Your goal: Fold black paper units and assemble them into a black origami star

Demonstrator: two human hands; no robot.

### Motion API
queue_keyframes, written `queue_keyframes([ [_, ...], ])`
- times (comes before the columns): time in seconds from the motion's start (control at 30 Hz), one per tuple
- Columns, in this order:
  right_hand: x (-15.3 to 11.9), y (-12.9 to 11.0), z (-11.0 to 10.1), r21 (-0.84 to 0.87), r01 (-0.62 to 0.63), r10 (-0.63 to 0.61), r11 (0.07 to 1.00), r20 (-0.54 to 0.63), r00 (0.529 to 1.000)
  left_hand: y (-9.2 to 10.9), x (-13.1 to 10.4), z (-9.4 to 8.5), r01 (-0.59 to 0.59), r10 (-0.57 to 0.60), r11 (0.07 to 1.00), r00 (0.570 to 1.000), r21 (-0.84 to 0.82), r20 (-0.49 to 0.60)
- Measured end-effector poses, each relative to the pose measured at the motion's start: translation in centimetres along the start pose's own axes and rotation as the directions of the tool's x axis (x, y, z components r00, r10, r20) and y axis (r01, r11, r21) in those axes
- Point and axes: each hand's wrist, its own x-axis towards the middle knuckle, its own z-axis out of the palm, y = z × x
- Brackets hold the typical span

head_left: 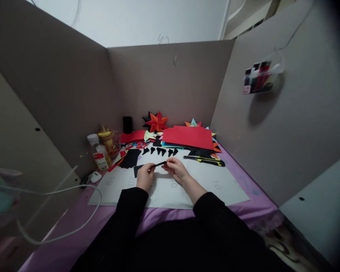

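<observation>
Booth: grey panels (147, 75) close in your workspace on three sides, and a purple cloth (260, 207) covers the tabletop, with a large white sheet (170, 198) spread over it.
Black strip: the narrow piece of black paper (159, 164) is held up between your two hands, just over the white sheet and near its middle.
Left hand: your fingers on this side (145, 177) pinch one end of the strip; more black paper (136, 171) shows beside them, and I cannot tell whether it is joined to the strip.
Right hand: your fingers here (176, 170) pinch the other end, with the tips pressed together.
Folded row: about six small black pieces (158, 151) stand in a line beyond your hands; they look finished.
Piece in hand: it looks long and thin beside the compact ones in the row, so I judge its folding is under way, not complete.
Flat black paper: a dark stack (131, 158) lies left of the row, seemingly unfolded stock.
Cutter: the yellow-and-black knife (212, 161) rests to your right, untouched.
Paper star: a red-and-orange one (156, 121) stands at the back, apparently fully made.
</observation>
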Motion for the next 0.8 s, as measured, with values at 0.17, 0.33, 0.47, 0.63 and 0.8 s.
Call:
queue_keyframes([
  [0.17,-0.1,0.0,0.2,-0.045,0.02,-0.02,0.999,-0.016,1.0,0.2,0.0,-0.2,0.016,-0.016,1.0,1.0,0.005,0.019],
  [0.33,0.0,0.3,0.1,-0.128,0.02,-0.028,0.992,-0.065,0.997,0.4,0.1,-0.1,0.039,-0.036,0.998,0.998,-0.055,0.057],
  [0.47,0.5,0.7,-0.4,-0.214,0.117,-0.139,0.97,-0.092,0.986,0.8,0.0,0.1,0.162,-0.12,0.944,0.98,-0.288,0.158],
  [0.63,1.0,1.2,-1.0,-0.431,0.257,-0.313,0.865,-0.063,0.948,1.4,-0.1,-0.2,0.303,-0.105,0.806,0.919,-0.508,0.38],
  [0.8,0.7,1.6,-0.8,-0.579,0.315,-0.31,0.752,0.111,0.944,1.5,-0.2,0.0,0.325,-0.201,0.871,0.919,-0.367,0.338],
])
